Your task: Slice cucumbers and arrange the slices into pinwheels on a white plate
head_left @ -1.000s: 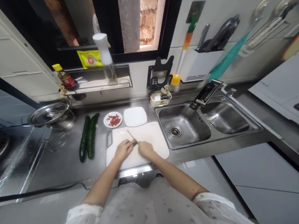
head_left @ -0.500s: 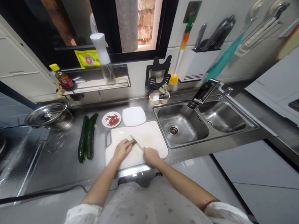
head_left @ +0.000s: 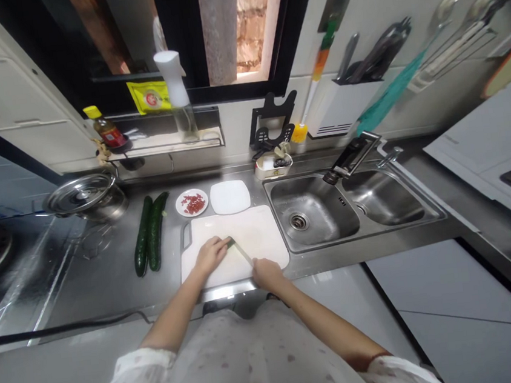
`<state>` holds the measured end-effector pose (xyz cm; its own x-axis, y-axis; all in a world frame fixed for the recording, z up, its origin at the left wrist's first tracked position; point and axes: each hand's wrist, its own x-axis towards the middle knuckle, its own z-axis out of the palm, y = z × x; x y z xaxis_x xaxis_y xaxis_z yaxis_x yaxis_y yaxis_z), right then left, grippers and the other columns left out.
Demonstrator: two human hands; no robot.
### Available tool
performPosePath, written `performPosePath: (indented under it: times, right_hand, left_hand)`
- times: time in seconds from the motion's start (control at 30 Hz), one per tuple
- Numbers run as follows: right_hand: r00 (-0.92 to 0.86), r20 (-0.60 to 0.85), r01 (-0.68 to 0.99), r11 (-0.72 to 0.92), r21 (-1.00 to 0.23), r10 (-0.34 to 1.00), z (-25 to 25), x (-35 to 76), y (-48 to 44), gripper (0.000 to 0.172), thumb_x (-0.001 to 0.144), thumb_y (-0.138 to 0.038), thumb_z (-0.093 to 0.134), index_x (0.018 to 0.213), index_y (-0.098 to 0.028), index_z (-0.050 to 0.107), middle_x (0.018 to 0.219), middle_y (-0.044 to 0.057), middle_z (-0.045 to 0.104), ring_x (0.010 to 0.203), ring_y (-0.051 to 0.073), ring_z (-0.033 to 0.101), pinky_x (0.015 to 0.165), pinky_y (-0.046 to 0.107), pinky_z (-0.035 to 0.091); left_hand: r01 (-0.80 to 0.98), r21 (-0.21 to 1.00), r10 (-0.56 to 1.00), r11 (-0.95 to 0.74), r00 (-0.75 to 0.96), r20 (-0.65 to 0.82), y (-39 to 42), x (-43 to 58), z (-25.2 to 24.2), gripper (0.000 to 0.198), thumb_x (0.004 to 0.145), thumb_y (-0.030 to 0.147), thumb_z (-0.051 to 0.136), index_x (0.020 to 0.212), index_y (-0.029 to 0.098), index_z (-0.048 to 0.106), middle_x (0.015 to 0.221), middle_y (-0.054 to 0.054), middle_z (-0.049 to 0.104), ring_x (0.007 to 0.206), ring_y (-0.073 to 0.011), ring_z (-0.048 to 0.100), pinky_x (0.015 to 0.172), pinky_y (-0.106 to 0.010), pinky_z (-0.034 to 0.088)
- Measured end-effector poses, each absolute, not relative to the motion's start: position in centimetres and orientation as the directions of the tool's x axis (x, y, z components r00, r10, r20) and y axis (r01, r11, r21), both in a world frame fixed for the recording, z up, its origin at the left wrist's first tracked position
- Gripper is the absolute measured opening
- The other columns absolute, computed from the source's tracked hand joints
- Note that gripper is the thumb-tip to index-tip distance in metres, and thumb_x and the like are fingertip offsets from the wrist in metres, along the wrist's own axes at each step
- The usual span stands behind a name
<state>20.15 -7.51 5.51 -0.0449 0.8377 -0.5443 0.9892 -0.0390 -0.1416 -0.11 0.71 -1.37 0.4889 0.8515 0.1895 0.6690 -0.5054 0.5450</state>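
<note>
My right hand point(head_left: 266, 274) is closed around the handle end of a knife point(head_left: 244, 253), whose narrow blade points up and left over the white cutting board point(head_left: 263, 227). My left hand point(head_left: 211, 254) lies on the board with its fingers together, pressing on a small dark green piece of cucumber point(head_left: 230, 241). The blade is right beside that piece; whether it touches cannot be made out. Most of the piece is hidden under the fingers. Two long whole cucumbers point(head_left: 153, 236) lie side by side on the counter, left of the board.
Behind the board stand a small plate of chopped red bits point(head_left: 193, 203) and a white square plate point(head_left: 230, 197). A double sink point(head_left: 314, 228) with a black faucet point(head_left: 347, 157) is on the right. A lidded steel pot point(head_left: 87, 200) stands at the left.
My right hand has drawn the knife down and to the right, so its tip now lies closer to the left fingers. My left hand stays nearly in place.
</note>
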Motion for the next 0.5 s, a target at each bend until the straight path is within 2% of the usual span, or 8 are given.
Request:
performPosePath:
  times: [0.5]
  right_hand:
    - [-0.053, -0.536, 0.985, -0.043, -0.165, 0.843, 5.5, 20.0, -7.0, 0.029, 0.090, -0.016, 0.039, 0.109, -0.014, 0.062, 0.103, 0.015, 0.068, 0.098, 0.023, 0.065, 0.076, 0.031, 0.047]
  left_hand:
    - [0.672, 0.534, 0.845, -0.513, 0.503, 0.181, 0.9, -0.2, -1.8, 0.036, 0.093, 0.029, 0.046, 0.124, 0.026, 0.063, 0.089, -0.004, 0.061, 0.084, -0.0158, 0.056, 0.078, -0.027, 0.045]
